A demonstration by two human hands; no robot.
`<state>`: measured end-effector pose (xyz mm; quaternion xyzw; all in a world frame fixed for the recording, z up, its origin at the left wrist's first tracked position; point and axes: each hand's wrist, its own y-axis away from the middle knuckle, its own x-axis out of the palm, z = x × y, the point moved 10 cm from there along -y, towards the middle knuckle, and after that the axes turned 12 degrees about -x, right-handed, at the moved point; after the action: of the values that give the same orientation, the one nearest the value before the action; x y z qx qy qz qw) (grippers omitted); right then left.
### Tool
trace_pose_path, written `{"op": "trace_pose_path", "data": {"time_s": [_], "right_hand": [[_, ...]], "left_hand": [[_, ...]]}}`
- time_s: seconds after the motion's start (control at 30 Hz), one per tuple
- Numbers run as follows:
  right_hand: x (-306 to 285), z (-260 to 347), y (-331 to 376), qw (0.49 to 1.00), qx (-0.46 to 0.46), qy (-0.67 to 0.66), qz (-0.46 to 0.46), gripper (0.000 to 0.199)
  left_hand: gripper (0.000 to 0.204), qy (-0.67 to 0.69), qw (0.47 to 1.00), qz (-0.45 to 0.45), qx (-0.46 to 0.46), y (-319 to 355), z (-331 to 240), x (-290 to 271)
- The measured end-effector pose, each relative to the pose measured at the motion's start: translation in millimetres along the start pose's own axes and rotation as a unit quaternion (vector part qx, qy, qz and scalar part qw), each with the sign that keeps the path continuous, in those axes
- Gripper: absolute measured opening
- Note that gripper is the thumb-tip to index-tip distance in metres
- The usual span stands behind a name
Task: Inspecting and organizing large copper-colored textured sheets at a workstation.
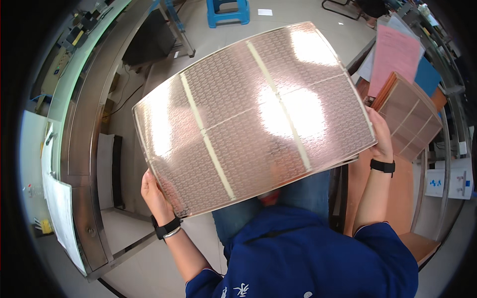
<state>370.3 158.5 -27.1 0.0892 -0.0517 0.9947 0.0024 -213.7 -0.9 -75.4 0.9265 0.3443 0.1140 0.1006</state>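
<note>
From where I stand, a large, rectangular, shiny copper-pink panel is held up above the seated person's blue denim jeans, reaching well out past both sides of them. The left hand, to the left of the jeans, has the panel's left edge close to the near corner; the right hand, to the right of the jeans, has the right edge near its near corner. Both hands seem to pinch the rim, so the panel lies between thumb and fingers, though most of the fingers go out of sight under it and I cannot tell how far they spread. The panel's long axis runs crosswise over the jeans, slanting so that the right end points farther from them than the left. Two pale stripes cross its short way, and a thin seam follows its length. At the near right, another edge shows just beneath. Right of the jeans, a tilted stack of copper-brown ribbed panels leans near a pink paper sheet; left of them runs a brown metal workbench; beyond them, farther off, stands a blue plastic stool.
</note>
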Motion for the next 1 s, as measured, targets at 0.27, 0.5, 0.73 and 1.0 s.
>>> {"op": "trace_pose_path", "data": {"time_s": [0.27,0.5,0.73,1.0], "right_hand": [[16.8,0.7,6.5,0.999,-0.012,0.024,0.02,0.036],[21.4,4.2,9.0,0.998,-0.011,0.055,0.024,0.034],[17.2,9.2,13.8,0.999,-0.025,0.023,0.039,0.037],[8.3,55.3,-8.7,0.986,-0.162,-0.022,-0.019,0.026]], "left_hand": [[0.03,-0.035,0.999,-0.001,0.003,-7.1,12.0,-11.7],[0.027,-0.05,0.998,-0.03,0.025,-4.8,6.2,-14.3],[0.028,0.006,0.997,-0.063,0.043,0.9,-6.1,-34.1],[0.017,0.174,0.971,0.058,0.156,22.2,-68.5,-32.3]]}}
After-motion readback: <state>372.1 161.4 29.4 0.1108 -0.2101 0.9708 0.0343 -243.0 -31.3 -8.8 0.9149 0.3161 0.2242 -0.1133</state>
